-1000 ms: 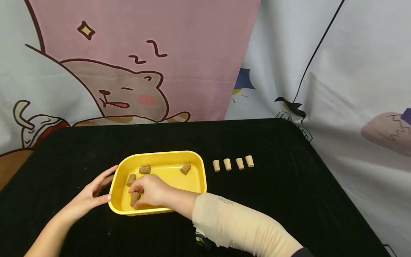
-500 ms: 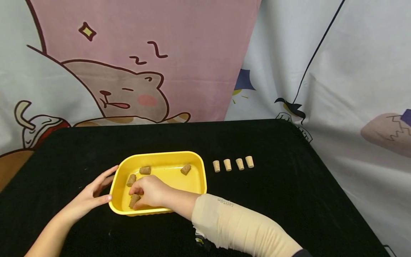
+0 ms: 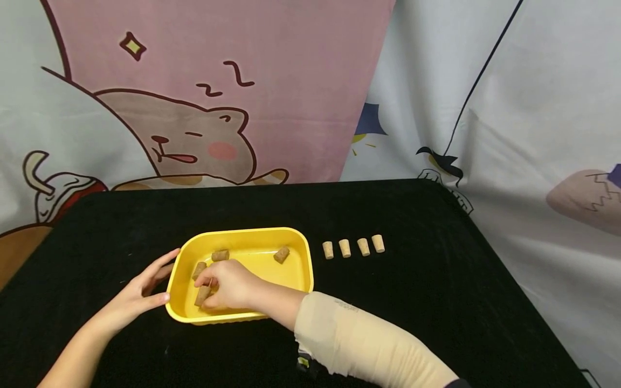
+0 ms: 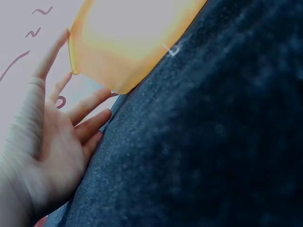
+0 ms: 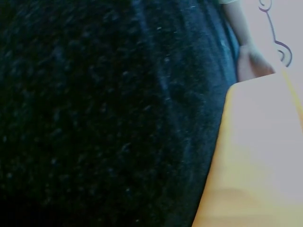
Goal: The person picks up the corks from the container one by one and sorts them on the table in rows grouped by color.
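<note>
A yellow plastic tray (image 3: 303, 258) sits on the black cloth with several brown corks in it. My right hand (image 3: 233, 285) reaches into its left part and pinches one brown cork (image 3: 201, 296) between thumb and fingers, low over the tray floor. Just behind that hand lies another brown cork (image 3: 199, 270), partly covered by the fingers. Further corks are a brown one (image 3: 220, 255) near the back wall and one (image 3: 281, 255) at the right. My left hand (image 3: 138, 293) touches the tray's left end with spread fingers and thumb; the left wrist view also shows this hand (image 4: 61, 142).
Several pale tapered corks (image 3: 344, 248) stand in a row on the black cloth (image 3: 412, 302), right of the tray. A printed curtain (image 3: 301, 97) hangs behind the table. In the right wrist view, the tray's side (image 5: 255, 156) and cloth fill the frame.
The cork at my right fingertips has turned and shifted slightly away from the tray's near wall. My right hand has moved up a little with it. The left hand stays put.
</note>
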The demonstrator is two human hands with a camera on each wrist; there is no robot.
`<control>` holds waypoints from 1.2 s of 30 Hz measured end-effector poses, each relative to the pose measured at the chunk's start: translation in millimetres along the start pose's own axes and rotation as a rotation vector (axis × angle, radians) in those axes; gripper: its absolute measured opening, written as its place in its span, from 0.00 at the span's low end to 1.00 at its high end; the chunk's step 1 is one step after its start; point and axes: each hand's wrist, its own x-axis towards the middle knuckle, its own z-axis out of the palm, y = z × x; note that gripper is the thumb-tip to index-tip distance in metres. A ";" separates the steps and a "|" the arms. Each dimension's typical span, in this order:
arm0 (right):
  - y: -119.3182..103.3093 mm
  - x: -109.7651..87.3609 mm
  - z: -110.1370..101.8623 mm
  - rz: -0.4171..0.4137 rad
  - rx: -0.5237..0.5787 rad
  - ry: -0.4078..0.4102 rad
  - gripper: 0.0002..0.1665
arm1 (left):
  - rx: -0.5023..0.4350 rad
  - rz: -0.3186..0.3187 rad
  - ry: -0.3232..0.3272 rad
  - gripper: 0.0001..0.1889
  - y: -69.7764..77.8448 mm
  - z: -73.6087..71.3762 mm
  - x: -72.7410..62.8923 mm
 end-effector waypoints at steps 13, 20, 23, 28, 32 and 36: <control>6.1 -9.7 -24.2 -0.063 0.176 0.066 0.21 | 0.026 -0.043 0.005 0.38 2.3 0.6 0.9; 9.4 -23.9 -42.1 -0.155 0.242 0.090 0.21 | 0.033 -0.046 0.005 0.37 2.4 0.0 1.5; 9.0 -31.2 -51.7 -0.177 0.238 0.100 0.22 | 0.031 -0.046 0.008 0.37 1.9 -0.2 1.1; 11.6 -45.4 -66.4 -0.215 0.253 0.122 0.23 | 0.016 -0.034 0.007 0.37 1.0 0.0 1.1; 15.0 -59.3 -77.9 -0.248 0.296 0.147 0.23 | 0.012 -0.019 0.008 0.38 1.3 0.3 1.2; 19.8 -73.3 -87.7 -0.285 0.317 0.188 0.22 | 0.005 -0.018 0.010 0.38 0.9 0.4 0.7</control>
